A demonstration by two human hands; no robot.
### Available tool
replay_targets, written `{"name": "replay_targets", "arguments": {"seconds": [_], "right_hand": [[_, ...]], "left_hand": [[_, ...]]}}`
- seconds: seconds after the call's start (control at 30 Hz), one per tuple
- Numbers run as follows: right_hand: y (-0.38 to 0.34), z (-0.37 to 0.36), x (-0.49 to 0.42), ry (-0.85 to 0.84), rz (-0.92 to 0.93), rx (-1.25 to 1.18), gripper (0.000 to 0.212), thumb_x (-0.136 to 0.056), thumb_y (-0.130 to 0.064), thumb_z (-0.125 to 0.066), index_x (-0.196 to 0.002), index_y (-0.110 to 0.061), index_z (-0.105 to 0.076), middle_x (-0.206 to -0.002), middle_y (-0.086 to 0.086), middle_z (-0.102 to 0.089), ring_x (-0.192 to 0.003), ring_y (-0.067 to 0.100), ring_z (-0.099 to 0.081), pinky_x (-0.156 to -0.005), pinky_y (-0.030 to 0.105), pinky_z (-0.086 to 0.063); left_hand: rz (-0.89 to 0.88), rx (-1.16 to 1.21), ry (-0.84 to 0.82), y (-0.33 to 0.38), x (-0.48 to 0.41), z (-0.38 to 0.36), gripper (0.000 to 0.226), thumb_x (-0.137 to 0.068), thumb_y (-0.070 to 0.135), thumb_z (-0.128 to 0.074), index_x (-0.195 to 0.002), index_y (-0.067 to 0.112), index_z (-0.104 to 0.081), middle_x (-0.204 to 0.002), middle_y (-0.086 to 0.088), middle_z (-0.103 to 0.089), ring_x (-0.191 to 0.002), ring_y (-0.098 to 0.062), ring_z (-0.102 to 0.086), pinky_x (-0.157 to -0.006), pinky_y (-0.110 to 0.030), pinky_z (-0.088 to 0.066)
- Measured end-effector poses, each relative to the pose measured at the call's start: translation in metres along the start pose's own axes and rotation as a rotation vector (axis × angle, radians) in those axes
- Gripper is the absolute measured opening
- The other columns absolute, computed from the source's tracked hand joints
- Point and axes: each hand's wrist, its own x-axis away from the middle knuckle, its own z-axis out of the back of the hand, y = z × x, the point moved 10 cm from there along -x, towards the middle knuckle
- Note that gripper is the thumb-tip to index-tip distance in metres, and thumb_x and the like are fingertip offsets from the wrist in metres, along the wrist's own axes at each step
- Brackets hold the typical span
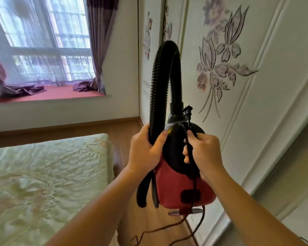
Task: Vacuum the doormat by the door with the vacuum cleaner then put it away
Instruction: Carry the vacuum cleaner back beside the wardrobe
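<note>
One hose [156,86] apparently clasped by left hand [146,151] fingers [144,130].

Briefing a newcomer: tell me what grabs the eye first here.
A red and black vacuum is held up at centre, its hose arching above. The left hand grips the hose and the right hand holds the cord, plug pointing up. Flower-carved doors fill the right; a bed lies lower left.

Hidden inside the left hand [146,150]: a stretch of hose [157,82]. Cut off at the bottom edge: cord [193,174], bed [43,174].
</note>
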Motion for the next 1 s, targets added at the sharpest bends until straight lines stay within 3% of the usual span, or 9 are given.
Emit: {"name": "replay_targets", "arguments": {"seconds": [0.23, 0.4, 0.5, 0.6, 0.67, 0.8, 1.0], "right_hand": [[0.017, -0.034, -0.101, -0.169, -0.011, -0.055, 0.041, -0.102, -0.024, -0.057, -0.074, 0.005, -0.065, -0.052, 0.011, -0.058, -0.041, 0.024, -0.049, -0.043, 0.03, -0.044], [0.016, -0.068, -0.166, -0.317, -0.003, -0.053, 0.042, -0.103, -0.024, -0.055, -0.074, 0.006, -0.064, -0.052, 0.01, -0.059, -0.04, 0.023, -0.049, -0.044, 0.029, -0.045], [0.013, -0.091, -0.194, -0.386, 0.02, -0.039, 0.042, -0.103, -0.024, -0.055, -0.076, 0.007, -0.064, -0.052, 0.009, -0.06, -0.04, 0.024, -0.049, -0.046, 0.031, -0.045], [0.013, -0.115, -0.221, -0.43, 0.028, -0.038, 0.042, -0.103, -0.025, -0.056, -0.074, 0.005, -0.065, -0.053, 0.008, -0.061, -0.041, 0.024, -0.051, -0.047, 0.031, -0.046], [0.014, -0.133, -0.24, -0.445, 0.02, -0.053, 0.043, -0.102, -0.025, -0.057, -0.073, 0.005, -0.066, -0.053, 0.009, -0.061, -0.042, 0.026, -0.051, -0.046, 0.032, -0.047], [0.023, -0.171, -0.276, -0.444, -0.002, -0.053, 0.044, -0.102, -0.026, -0.058, -0.074, 0.006, -0.066, -0.054, 0.01, -0.062, -0.043, 0.026, -0.052, -0.046, 0.03, -0.047], [0.046, -0.253, -0.344, -0.431, -0.017, -0.018, 0.043, -0.102, -0.026, -0.058, -0.079, 0.01, -0.065, -0.054, 0.011, -0.062, -0.041, 0.025, -0.052, -0.042, 0.027, -0.046]], "left_hand": [[0.006, -0.126, 0.16, -0.047, -0.057, -0.013, 0.015, -0.094, 0.025, -0.068, -0.084, 0.028, -0.057, -0.063, 0.013, -0.055, -0.057, -0.007, -0.054, -0.055, -0.013, -0.039], [0.039, -0.21, 0.276, -0.08, -0.092, -0.014, 0.027, -0.092, 0.044, -0.062, -0.089, 0.018, -0.061, -0.067, 0.005, -0.06, -0.061, -0.016, -0.06, -0.054, -0.03, -0.049], [0.046, -0.242, 0.324, -0.093, -0.112, -0.008, 0.027, -0.091, 0.045, -0.059, -0.088, 0.019, -0.06, -0.066, 0.006, -0.059, -0.061, -0.014, -0.059, -0.055, -0.019, -0.046], [0.061, -0.268, 0.358, -0.109, -0.132, 0.0, 0.027, -0.091, 0.046, -0.059, -0.087, 0.019, -0.06, -0.07, 0.003, -0.06, -0.062, -0.019, -0.061, -0.055, -0.026, -0.05], [0.088, -0.291, 0.364, -0.127, -0.149, 0.007, 0.021, -0.091, 0.045, -0.061, -0.085, 0.025, -0.058, -0.071, 0.004, -0.061, -0.06, -0.018, -0.06, -0.054, -0.028, -0.05], [0.101, -0.316, 0.333, -0.162, -0.184, 0.018, 0.019, -0.095, 0.031, -0.067, -0.083, 0.036, -0.054, -0.064, 0.009, -0.058, -0.057, -0.009, -0.056, -0.054, -0.016, -0.043], [0.129, -0.305, 0.33, -0.254, -0.241, 0.047, 0.016, -0.097, 0.027, -0.069, -0.086, 0.022, -0.059, -0.065, 0.008, -0.057, -0.058, -0.01, -0.057, -0.054, -0.015, -0.042]]}}
